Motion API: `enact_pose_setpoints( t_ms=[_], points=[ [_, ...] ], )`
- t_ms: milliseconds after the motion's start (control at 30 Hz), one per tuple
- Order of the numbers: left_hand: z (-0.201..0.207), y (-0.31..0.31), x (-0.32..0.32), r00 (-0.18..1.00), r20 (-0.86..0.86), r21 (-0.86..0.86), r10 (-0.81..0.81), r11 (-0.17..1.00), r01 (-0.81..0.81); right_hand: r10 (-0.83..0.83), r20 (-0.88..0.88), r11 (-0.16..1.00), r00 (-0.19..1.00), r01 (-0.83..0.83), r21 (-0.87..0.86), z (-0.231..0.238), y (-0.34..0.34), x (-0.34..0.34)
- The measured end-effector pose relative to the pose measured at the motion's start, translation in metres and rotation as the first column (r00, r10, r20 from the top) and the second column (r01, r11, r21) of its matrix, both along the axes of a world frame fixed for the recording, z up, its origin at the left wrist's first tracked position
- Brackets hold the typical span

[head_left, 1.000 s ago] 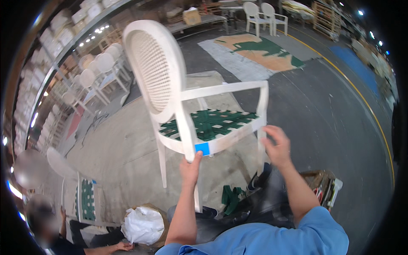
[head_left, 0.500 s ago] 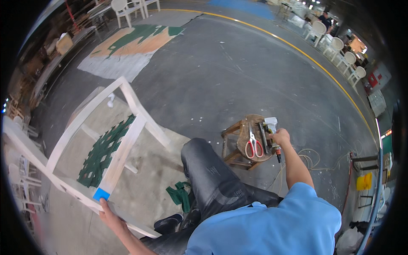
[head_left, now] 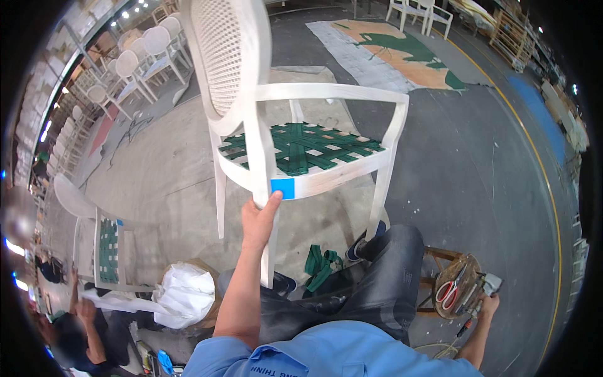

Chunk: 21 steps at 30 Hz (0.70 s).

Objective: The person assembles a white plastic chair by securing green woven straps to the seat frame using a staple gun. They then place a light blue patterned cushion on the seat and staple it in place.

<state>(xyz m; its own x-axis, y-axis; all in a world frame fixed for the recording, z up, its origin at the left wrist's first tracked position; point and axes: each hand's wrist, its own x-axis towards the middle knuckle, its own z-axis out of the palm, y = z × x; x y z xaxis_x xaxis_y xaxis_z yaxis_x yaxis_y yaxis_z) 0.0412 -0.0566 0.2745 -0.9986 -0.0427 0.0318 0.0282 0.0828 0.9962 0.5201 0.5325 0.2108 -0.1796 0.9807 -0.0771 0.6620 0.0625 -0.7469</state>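
Observation:
A whitewashed wooden armchair (head_left: pixel 342 182) with a cane back stands in front of me. Green webbing (head_left: pixel 301 151) is woven across its seat. My left hand (head_left: pixel 257 221) is closed around the chair's frame where leg and side rail meet, its thumb against a blue sticker (head_left: pixel 284 188). Off to the right, my right hand (head_left: pixel 489 306) is wrapped round a staple gun (head_left: pixel 492 283) on a small wooden stool (head_left: pixel 461 269). Red-handled scissors (head_left: pixel 447 294) lie beside it. Loose green webbing strips (head_left: pixel 323 267) are on the floor near my feet.
At lower left a co-worker (head_left: pixel 94 333) is beside another webbed chair (head_left: pixel 103 254). Between us, white sheeting (head_left: pixel 185 295) fills a round container. An air hose (head_left: pixel 440 349) trails by the stool. Several chairs (head_left: pixel 154 53) line the far left; a stained sheet (head_left: pixel 383 53) lies beyond.
My view has turned left, so the chair appears nearer the middle and the co-worker shows. My left hand stays at the blue sticker, my right on the staple gun.

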Motion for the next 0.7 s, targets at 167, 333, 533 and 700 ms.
enact_pose_setpoints(
  t_ms=[167, 333, 533, 700],
  points=[
    [0.001, 0.001, 0.005, 0.999, 0.035, -0.107, 0.020, 0.994, -0.016, 0.055, -0.438, 0.996, 0.897, -0.021, 0.082, 0.088, -0.030, -0.049],
    [0.011, 0.004, 0.006, 0.997, 0.071, -0.129, -0.001, 0.992, 0.011, 0.407, -0.523, 0.913, 0.749, -0.349, 0.211, 0.187, -0.078, -0.162],
    [0.009, -0.003, 0.002, 0.995, 0.092, -0.200, 0.038, 0.980, -0.019, 0.936, -0.288, 0.319, 0.205, -0.838, 0.443, 0.218, -0.258, -0.321],
    [0.013, -0.003, 0.003, 0.992, 0.124, -0.240, 0.039, 0.971, -0.008, 0.985, 0.041, -0.166, -0.167, -0.865, 0.474, 0.207, -0.335, -0.386]
  ],
)
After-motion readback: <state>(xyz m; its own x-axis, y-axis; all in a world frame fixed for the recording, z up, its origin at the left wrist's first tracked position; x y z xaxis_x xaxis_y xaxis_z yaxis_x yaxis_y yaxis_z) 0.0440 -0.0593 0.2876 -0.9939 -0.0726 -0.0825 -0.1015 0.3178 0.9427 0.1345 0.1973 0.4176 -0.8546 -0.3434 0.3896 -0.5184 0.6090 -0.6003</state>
